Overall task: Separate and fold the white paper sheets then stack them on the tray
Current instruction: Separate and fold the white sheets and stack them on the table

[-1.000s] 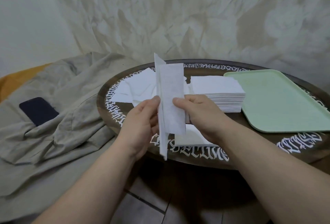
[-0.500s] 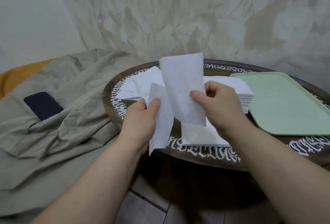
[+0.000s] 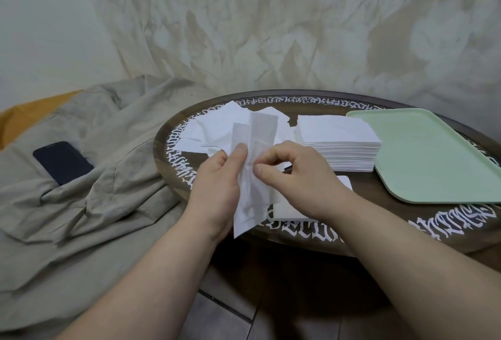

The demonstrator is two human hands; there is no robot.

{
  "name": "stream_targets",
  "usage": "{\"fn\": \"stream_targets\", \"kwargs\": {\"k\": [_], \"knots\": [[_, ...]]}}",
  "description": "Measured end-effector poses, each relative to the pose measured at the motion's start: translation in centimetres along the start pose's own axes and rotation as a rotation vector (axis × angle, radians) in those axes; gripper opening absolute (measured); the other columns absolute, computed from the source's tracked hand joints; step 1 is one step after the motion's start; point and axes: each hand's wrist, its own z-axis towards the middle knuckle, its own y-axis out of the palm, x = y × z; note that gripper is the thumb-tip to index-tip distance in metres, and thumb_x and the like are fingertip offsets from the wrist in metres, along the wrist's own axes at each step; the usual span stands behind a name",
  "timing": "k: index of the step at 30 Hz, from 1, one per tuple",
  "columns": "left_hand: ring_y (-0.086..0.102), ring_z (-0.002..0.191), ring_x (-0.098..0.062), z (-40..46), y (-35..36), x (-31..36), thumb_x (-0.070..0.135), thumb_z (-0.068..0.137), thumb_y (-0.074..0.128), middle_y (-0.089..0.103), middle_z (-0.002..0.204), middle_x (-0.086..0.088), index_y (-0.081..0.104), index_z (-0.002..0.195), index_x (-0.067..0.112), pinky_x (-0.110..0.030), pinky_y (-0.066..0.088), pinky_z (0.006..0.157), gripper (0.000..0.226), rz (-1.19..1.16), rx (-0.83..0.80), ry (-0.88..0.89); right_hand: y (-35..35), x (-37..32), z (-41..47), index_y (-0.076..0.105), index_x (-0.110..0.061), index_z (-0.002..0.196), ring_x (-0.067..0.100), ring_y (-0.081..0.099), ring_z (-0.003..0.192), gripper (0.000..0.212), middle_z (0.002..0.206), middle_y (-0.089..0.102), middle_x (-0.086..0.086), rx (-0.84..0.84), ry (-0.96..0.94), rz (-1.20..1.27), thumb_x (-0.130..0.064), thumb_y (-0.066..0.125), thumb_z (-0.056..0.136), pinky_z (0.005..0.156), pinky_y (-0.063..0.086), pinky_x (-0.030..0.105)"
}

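- Whereas half a second ago our right hand had lifted one sheet high and apart from the other, it has now come back in beside the left hand, and the sheets stand together again as narrow upright strips over the near edge of the counter.
- Our left hand pinches the strips with its thumb pressed on the front; our right hand pinches their right edge between thumb and forefinger, the other fingers curled.
- We judge that the separating is done for this pair and a fold or a fresh pinch is being set, though we cannot tell how many layers lie between the fingers.
- Just behind the hands lie loose sheets spread on the counter, and to their right a thick stack.
- Under our right wrist a smaller pile rests on the counter.
- The tray lies to the right, touching the stack, and carries no sheet yet, so stacking has not begun.
- Off the counter to the left, a phone lies on a rumpled cloth.
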Motion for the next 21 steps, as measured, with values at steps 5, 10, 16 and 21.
{"fn": "stream_targets", "kwargs": {"k": [5,10,16,21], "knots": [[0.068,0.096,-0.038,0.02,0.05,-0.22,0.038,0.086,0.069,0.068,0.105,-0.030,0.064,0.105,-0.008,-0.058,0.049,0.096,0.050,0.026,-0.030,0.001,0.03,0.25,0.12,0.068,-0.025,0.076,0.003,0.061,0.085,0.008,0.084,0.066,-0.011,0.065,-0.005,-0.009,-0.021,0.073,0.080,0.080,0.051,0.027],[0.063,0.092,-0.037,0.02,-0.03,0.07,0.047,0.072,0.074,0.060,0.111,-0.040,0.059,0.110,-0.014,-0.066,0.044,0.096,0.073,0.041,-0.066,0.018,-0.16,0.36,0.38,0.058,-0.028,0.087,0.005,0.060,0.078,0.021,0.076,0.062,-0.010,0.159,-0.024,0.029,-0.015,0.073,0.079,0.078,0.050,0.028],[0.071,0.089,-0.038,0.45,-0.62,-0.49,0.018,0.096,0.059,0.072,0.097,-0.026,0.068,0.101,-0.007,-0.046,0.060,0.081,0.027,0.008,-0.088,-0.023,-0.39,0.41,0.75,0.059,-0.026,0.104,0.005,0.051,0.092,0.033,0.103,0.054,-0.007,0.191,-0.097,-0.151,-0.023,0.077,0.076,0.079,0.042,0.020],[0.069,0.095,-0.039,0.55,-0.77,-0.36,0.015,0.096,0.058,0.070,0.105,-0.028,0.064,0.111,-0.011,-0.051,0.056,0.089,0.031,-0.002,-0.109,-0.045,-0.32,0.34,0.76,0.049,-0.026,0.080,0.011,0.049,0.088,0.029,0.089,0.051,-0.009,0.250,-0.094,-0.244,-0.028,0.078,0.074,0.071,0.037,0.020]]}}
